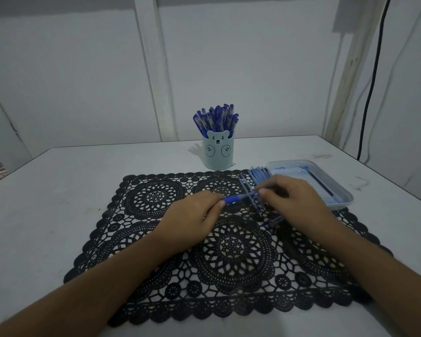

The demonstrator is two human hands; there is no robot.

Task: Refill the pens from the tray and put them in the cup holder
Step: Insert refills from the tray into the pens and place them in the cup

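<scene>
Two hands are over one black lace mat (pixel 156 239) on the table (pixel 46 215). The left hand (pixel 195 215) grips one blue pen (pixel 236 198), and the right hand (pixel 294 200) pinches its other end. Just behind is a bunch of light blue refills (pixel 258 175), too close together to count. One tray (pixel 343 193) is at the right. Farthest back, one bear cup holder (pixel 218 154) is full of pens (pixel 216 117).

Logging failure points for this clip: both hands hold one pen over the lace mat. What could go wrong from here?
The pen, pinched between the left hand and right hand, could slip. The cup holder is crowded with pens, so pushing another in could tip it. The loose pen part on the mat lies near the right hand and may be knocked away.
</scene>
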